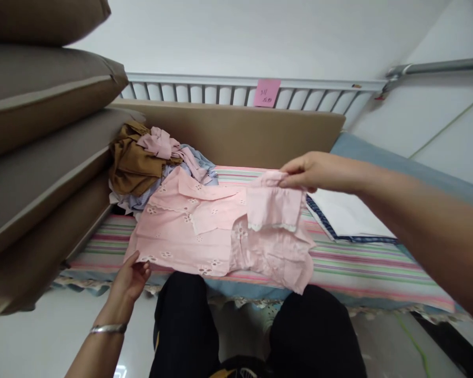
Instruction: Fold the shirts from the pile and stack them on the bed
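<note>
A pale pink eyelet blouse (181,236) with cut-out flowers lies spread over the striped cloth (374,268), directly before my knees. My left hand (130,278) pinches its lower left corner. At the right, my right hand (308,170) has its thumb and fingers closed on the blouse's gathered sleeve, lifting it a little so the scalloped cuff hangs down. The cloth below the cuff is bunched and partly hidden. Left of the blouse's top edge sits a rumpled heap of clothes, with a brown garment (136,165) and a pink one (161,142).
Stacked grey-brown cushions (43,131) rise on the left. Folded white cloth (350,212) with dark blue denim edging lies at the right. A brown board (236,126) stands along the back before a white radiator (208,94) bearing a pink note (266,93).
</note>
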`<state>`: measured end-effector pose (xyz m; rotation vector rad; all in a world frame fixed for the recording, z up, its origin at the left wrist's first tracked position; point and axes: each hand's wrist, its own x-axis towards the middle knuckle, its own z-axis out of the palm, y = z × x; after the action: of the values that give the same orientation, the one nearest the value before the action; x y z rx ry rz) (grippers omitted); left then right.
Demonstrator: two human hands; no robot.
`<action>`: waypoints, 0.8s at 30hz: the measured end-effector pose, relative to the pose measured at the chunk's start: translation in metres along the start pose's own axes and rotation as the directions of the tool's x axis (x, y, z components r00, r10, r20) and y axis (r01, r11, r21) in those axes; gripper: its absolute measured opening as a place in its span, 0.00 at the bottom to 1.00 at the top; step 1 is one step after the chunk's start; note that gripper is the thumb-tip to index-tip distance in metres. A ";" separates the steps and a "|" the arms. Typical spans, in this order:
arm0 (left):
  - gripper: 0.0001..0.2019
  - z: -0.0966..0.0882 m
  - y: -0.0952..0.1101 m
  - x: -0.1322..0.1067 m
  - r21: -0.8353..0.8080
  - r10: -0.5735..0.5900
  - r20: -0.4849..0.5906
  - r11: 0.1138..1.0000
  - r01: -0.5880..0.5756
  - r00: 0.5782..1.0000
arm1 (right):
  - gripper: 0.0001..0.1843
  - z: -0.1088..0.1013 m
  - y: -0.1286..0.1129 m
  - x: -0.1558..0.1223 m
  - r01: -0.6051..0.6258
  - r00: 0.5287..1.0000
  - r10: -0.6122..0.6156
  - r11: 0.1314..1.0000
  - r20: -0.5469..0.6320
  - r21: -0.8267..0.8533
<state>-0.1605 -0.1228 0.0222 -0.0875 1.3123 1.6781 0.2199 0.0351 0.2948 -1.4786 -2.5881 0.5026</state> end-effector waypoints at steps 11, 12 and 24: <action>0.06 0.056 0.009 0.040 -0.036 0.061 -0.009 0.997 -0.061 0.998 | 0.25 -0.029 0.017 0.070 -0.262 0.952 0.228 0.951 -0.202 -0.161; 0.06 0.059 0.009 0.043 -0.033 0.071 -0.013 0.997 -0.071 0.997 | 0.27 -0.029 0.013 0.073 -0.282 0.946 0.242 0.942 -0.218 -0.180; 0.06 0.080 0.006 0.069 0.049 0.107 -0.051 0.993 -0.105 0.993 | 0.14 0.000 0.017 0.112 -0.327 0.906 0.209 0.897 -0.367 -0.298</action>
<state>-0.1638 -0.0171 0.0199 -0.0359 1.4171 1.7439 0.1759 0.1389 0.2827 -1.8647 -2.2988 -0.1969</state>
